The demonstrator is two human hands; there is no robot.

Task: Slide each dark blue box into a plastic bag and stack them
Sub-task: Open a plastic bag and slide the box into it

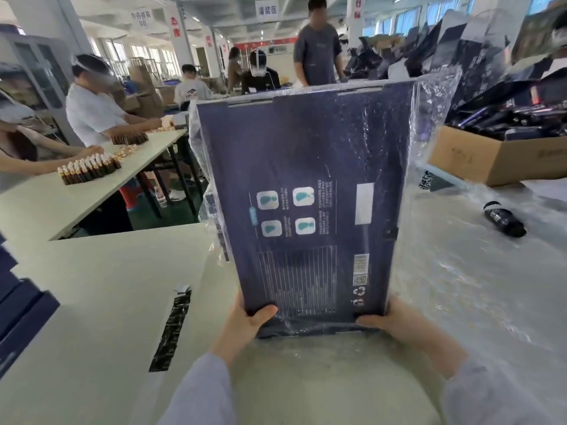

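Observation:
A large dark blue box (306, 167) stands tilted up in front of me, its printed back with four small pictures and a barcode facing the camera. A clear plastic bag (429, 130) covers it, loose and crinkled along the right side and top. My left hand (245, 320) grips the box's lower left corner, thumb on the face. My right hand (395, 323) grips the lower right corner the same way. More dark blue boxes (18, 305) lie at the far left edge.
A pile of clear plastic bags (478, 271) covers the white table (101, 286) at right, with a small dark bottle (503, 219) on it. A black strip (171, 326) lies at left. A cardboard carton (491, 157) stands back right. Other people work at a table (92, 182) at left.

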